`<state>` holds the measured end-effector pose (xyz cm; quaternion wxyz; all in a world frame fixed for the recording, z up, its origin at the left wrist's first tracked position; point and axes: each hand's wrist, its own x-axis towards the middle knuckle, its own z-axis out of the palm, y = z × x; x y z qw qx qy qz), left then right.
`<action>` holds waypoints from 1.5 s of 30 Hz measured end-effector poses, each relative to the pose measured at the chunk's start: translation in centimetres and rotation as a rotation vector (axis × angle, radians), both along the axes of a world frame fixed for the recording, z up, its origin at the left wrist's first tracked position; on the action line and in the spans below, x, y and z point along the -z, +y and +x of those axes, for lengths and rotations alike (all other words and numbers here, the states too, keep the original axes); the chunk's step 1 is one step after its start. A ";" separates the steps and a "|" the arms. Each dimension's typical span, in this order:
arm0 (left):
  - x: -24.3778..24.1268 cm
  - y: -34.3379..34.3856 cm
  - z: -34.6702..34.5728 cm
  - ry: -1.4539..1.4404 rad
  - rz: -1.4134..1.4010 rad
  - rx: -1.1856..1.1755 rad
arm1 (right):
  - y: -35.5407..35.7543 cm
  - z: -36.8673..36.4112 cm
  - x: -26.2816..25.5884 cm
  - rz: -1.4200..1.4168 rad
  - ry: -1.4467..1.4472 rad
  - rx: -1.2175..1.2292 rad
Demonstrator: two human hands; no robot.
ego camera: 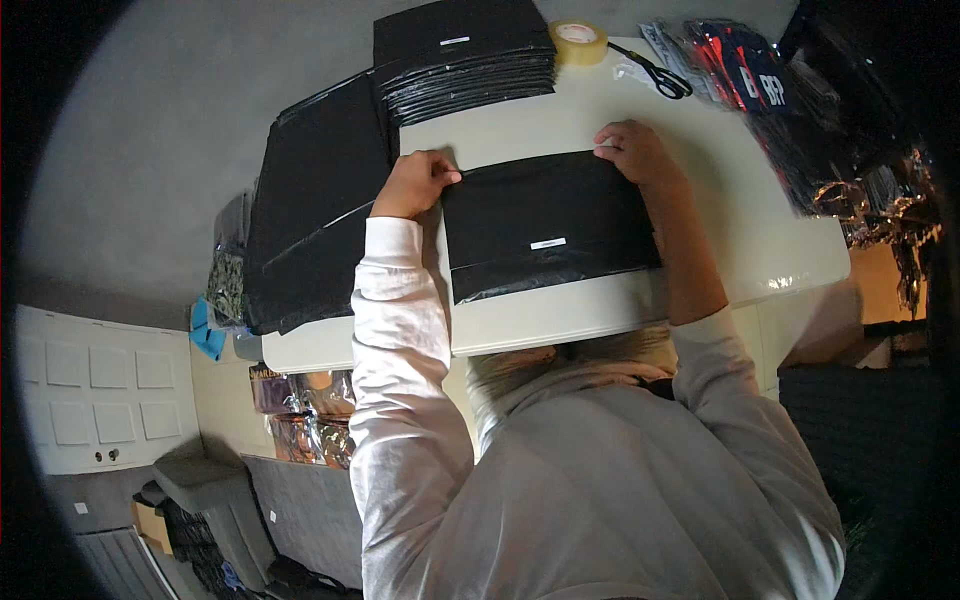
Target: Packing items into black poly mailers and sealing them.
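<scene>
A flat black package [551, 214] lies on the white table before me, bearing a small white label and a glossy strip along its near edge. My left hand [420, 180] pinches its far left corner between thumb and forefinger. At the far right corner, my right hand [634, 152] has its thumb against the edge and its fingers curled; whether it grips the package cannot be made out. My right forearm passes over the package's right side and hides part of that edge.
Beyond my left hand stands a stack of similar black packages [465, 37]. Larger black sheets [322, 202] cover the table's left side. A roll of clear tape [578, 43], black-handled scissors [667, 81] and bagged garments [757, 82] lie at the far right of the white table [757, 232].
</scene>
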<state>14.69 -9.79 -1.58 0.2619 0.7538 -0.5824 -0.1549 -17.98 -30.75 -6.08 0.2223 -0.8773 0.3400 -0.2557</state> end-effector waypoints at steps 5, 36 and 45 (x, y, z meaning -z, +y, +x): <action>-0.8 0.7 -0.4 -0.056 -0.005 -0.012 | -0.2 -0.7 -0.3 0.129 0.040 0.081; -17.1 -0.8 7.2 -0.107 -0.673 -0.173 | -6.5 7.3 -22.8 -0.003 -0.189 -0.253; -16.3 -19.3 17.4 -0.099 -0.570 -0.136 | -26.5 16.3 -18.8 -0.019 -0.320 -0.139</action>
